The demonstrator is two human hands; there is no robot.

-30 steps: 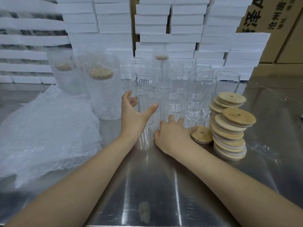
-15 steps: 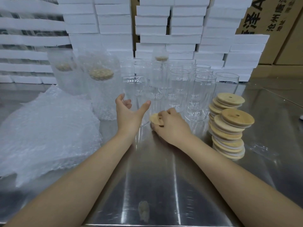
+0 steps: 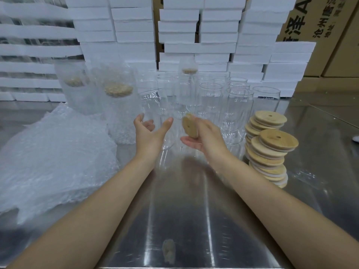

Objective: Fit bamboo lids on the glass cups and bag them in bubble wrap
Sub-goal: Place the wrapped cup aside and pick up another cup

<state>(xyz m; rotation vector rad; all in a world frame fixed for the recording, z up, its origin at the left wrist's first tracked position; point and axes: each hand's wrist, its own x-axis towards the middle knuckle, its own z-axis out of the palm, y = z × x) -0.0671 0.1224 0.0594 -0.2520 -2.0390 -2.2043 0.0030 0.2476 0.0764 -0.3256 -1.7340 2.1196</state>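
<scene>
Leftmost, bubble wrap (image 3: pixel 54 156) lies heaped on the steel table (image 3: pixel 184 210). My left hand (image 3: pixel 149 133) is spread, holding nothing, before the glass cups (image 3: pixel 209 101). My right hand (image 3: pixel 207 138) grips a bamboo lid (image 3: pixel 190 126) on edge, left of the lid stack (image 3: pixel 272 150).

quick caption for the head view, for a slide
Right hand holds a bamboo lid on edge, open left hand beside it, before rows of glass cups.

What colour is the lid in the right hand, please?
The lid is light tan bamboo; head view.
</scene>
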